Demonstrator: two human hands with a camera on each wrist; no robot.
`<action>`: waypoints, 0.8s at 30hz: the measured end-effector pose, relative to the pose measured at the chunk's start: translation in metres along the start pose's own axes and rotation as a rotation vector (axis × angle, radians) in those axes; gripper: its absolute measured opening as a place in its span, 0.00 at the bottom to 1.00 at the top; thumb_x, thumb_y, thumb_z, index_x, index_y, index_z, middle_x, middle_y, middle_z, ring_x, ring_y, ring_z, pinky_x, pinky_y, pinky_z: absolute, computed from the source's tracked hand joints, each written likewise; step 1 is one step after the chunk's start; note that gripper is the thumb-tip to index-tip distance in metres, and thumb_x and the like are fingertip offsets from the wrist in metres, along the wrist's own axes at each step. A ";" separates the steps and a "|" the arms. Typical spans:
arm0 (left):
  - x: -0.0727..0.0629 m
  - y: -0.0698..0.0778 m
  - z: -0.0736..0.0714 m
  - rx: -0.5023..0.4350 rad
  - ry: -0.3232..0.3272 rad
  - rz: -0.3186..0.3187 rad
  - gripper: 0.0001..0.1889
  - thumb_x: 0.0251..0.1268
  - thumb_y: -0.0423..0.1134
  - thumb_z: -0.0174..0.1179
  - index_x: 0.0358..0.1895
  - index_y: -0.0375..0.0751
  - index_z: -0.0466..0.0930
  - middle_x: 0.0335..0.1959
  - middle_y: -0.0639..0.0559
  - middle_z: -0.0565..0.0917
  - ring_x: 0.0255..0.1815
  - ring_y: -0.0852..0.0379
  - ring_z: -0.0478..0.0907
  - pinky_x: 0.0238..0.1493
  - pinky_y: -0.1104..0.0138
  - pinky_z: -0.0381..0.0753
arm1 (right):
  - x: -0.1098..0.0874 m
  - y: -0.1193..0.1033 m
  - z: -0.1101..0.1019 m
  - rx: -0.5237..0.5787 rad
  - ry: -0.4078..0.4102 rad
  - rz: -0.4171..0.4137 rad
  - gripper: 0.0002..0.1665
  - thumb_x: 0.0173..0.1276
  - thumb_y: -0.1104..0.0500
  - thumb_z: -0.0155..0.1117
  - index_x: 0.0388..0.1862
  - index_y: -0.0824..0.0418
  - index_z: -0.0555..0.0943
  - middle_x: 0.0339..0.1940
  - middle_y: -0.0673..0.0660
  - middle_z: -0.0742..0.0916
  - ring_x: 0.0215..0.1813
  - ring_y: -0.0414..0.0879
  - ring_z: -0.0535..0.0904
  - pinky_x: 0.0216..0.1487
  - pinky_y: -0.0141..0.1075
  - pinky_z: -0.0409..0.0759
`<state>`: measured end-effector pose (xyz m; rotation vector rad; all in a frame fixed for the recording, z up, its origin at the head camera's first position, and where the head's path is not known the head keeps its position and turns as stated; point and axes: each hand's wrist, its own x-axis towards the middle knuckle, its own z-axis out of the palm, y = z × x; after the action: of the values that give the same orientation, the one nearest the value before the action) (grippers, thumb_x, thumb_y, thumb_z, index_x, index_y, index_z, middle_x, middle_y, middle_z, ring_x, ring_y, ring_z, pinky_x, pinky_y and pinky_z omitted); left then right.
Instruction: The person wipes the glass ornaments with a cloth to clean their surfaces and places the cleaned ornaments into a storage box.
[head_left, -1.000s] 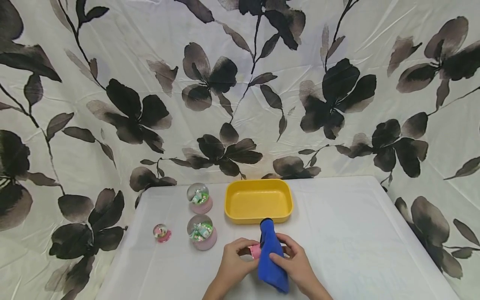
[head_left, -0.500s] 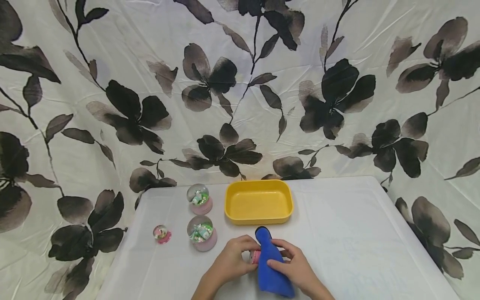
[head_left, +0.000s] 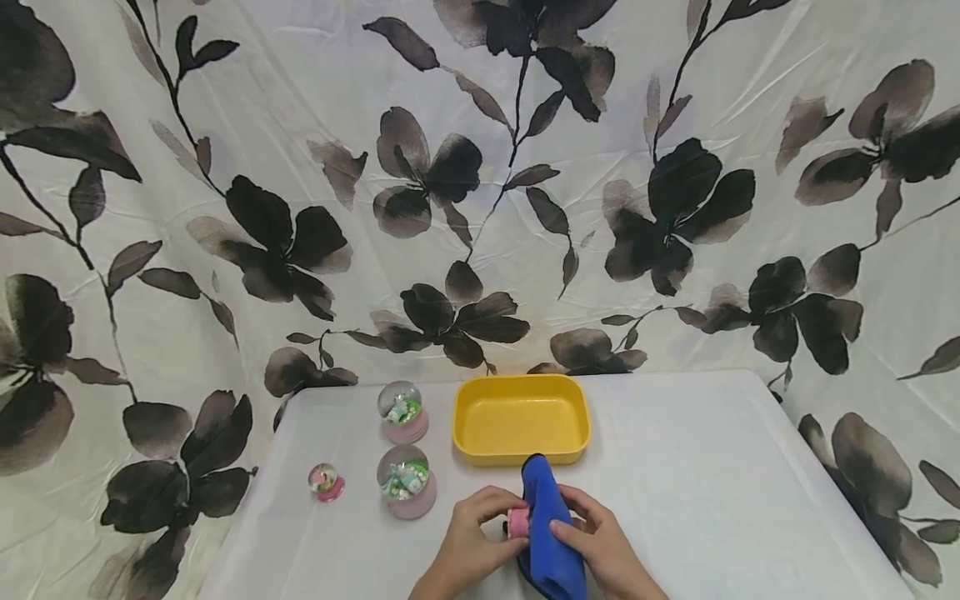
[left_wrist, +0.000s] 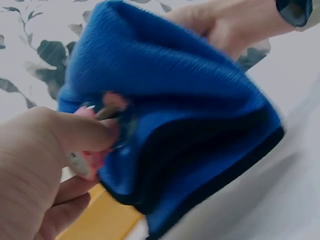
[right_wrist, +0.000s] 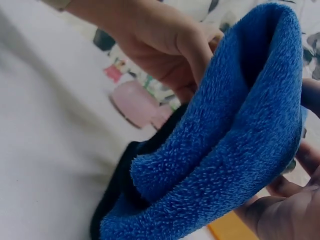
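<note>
In the head view my left hand (head_left: 478, 537) pinches a small snow globe by its pink base (head_left: 518, 522), at the front middle of the table. The globe's glass dome (left_wrist: 131, 127) is turned into a blue microfiber cloth (head_left: 553, 533) with dark edging, and is mostly hidden by it. My right hand (head_left: 606, 537) grips that cloth from the right side, thumb on its near face. In the left wrist view the thumb and fingers press on the pink base, while the folded cloth wraps around the dome. The right wrist view has the cloth's folds covering the globe.
Two larger snow globes with pink bases, one behind (head_left: 402, 412) and one in front (head_left: 407, 482), stand left of the yellow tray (head_left: 521, 457). Farther left sits a small snow globe (head_left: 326, 482). A floral cloth backdrop (head_left: 465, 200) rises behind the white table (head_left: 720, 483).
The blue cloth has shifted and folded around the globe, its dark edge now showing on the left. Both hands keep their hold. The head view has tilted slightly, so the scene sits lower.
</note>
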<state>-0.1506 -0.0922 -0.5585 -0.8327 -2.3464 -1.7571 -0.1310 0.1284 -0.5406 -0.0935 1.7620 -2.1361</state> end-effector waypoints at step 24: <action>0.009 0.022 -0.007 -0.022 -0.134 -0.386 0.15 0.42 0.37 0.77 0.38 0.48 0.87 0.34 0.59 0.82 0.33 0.59 0.80 0.37 0.69 0.81 | -0.005 0.004 0.001 -0.388 0.000 -0.106 0.32 0.64 0.49 0.70 0.65 0.55 0.74 0.61 0.62 0.76 0.54 0.55 0.75 0.45 0.43 0.79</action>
<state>-0.1499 -0.0914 -0.5340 -0.5392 -2.7302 -1.9163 -0.1254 0.1283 -0.5435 -0.2923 2.1932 -1.8313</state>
